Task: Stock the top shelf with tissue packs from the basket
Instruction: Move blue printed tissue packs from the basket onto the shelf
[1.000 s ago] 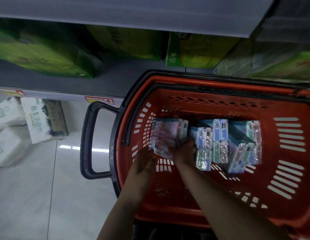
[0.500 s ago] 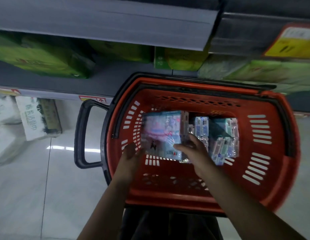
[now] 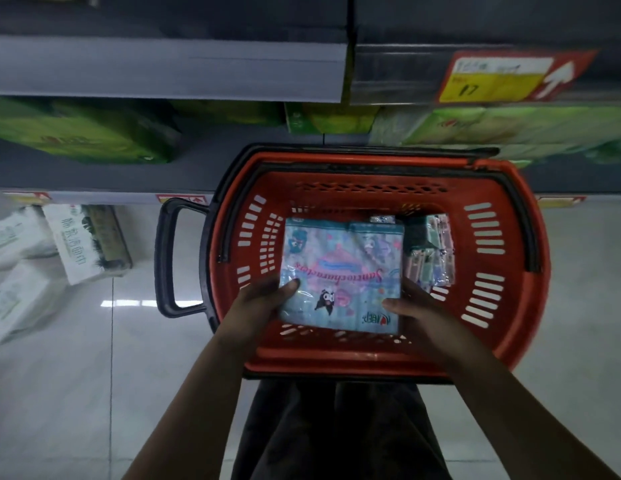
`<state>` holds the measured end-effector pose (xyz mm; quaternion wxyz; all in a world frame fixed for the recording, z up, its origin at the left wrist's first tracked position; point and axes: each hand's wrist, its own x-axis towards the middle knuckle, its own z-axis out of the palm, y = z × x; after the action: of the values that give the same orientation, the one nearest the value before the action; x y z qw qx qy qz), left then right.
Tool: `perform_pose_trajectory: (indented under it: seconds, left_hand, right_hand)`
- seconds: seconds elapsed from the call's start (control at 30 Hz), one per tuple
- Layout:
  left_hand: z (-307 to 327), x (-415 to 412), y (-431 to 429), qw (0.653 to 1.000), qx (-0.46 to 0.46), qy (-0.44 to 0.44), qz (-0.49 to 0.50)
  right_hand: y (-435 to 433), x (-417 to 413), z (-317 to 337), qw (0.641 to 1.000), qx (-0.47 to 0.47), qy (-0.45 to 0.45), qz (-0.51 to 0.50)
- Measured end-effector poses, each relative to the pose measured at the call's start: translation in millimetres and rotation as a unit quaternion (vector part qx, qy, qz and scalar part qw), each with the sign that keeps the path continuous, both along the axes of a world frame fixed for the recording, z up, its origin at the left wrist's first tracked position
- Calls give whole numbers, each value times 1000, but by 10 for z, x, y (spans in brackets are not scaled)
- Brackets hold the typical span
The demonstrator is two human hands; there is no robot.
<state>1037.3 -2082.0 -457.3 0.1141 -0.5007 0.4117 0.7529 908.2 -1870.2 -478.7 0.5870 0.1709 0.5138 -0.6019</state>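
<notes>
A pale blue tissue pack [image 3: 340, 271] with cartoon figures and pink lettering is held flat above the red basket [image 3: 503, 306]. My left hand [image 3: 260, 303] grips its near left corner, thumb on top. My right hand [image 3: 413, 306] grips the near right corner, thumb on the pack's face. More small tissue packs [image 3: 430, 251] lie in the basket behind and to the right of the held pack. A grey shelf edge [image 3: 170, 67] runs across the top of the view.
Green wrapped paper packs [image 3: 80, 133] fill the lower shelf behind the basket. A yellow and red price tag [image 3: 499, 77] sits on the upper right shelf edge. White tissue bags [image 3: 28, 268] lie on the tiled floor at left. The basket's black handle [image 3: 170, 258] sticks out left.
Both hands have lifted the blue pack out of the heap in the basket and turned it flat. The view has tilted up, showing more of the shelves.
</notes>
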Motion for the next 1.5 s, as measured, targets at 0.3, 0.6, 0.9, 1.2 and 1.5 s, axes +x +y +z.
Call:
perform_pose_trajectory:
  seconds: [0.3,0.6,0.9,1.2,1.5]
  left_hand:
    - [432,116,112,998,5,12,60]
    - [1163,227,310,991,1,47,124]
    - [2096,382,517,992,0,68,102]
    - [2819,387,568,994,-18,90,58]
    - [3456,469,470,988,-86,131,1]
  right_hand:
    - [86,-32,418,1000,-20,1,15]
    - [154,-78,1139,998,-26,20,58]
    - [349,39,2046,997,-35,47,53]
    - [506,60,2806,994,-39,78,64]
    - [414,176,3485,993,-46,110,-4]
